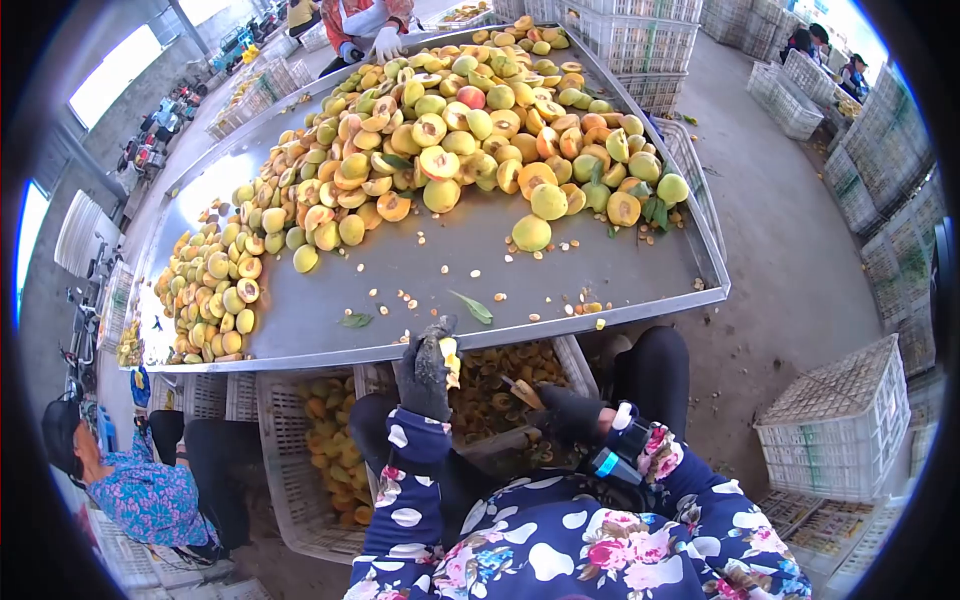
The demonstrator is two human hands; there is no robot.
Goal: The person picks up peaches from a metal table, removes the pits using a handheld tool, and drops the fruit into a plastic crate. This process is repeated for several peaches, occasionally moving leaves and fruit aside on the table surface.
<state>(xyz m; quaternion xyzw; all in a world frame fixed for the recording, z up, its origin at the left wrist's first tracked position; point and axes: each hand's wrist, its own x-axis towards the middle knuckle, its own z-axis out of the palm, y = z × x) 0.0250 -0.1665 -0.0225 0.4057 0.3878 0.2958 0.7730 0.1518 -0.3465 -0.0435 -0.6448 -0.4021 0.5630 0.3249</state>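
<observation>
My left hand [424,375], in a dark glove, is closed around a cut piece of yellow peach [450,362] just off the table's near edge. In my right hand [572,416], also dark-gloved, is a small knife [524,391] with a wooden-looking handle; its short tip points toward the left hand. Beyond them, a large heap of whole and halved peaches [440,135] covers much of the metal table [400,262]. Below my hands is a crate of dark peach scraps [490,385]. A white crate [285,470] of cut peaches stands to its left.
Loose pits and leaves [480,308] lie along the table's near side. A seated co-worker [150,490] is at the left; another person's white-gloved hand [387,43] reaches the far edge. Crates [835,415] stand at the right, with more stacked [640,50] behind the table.
</observation>
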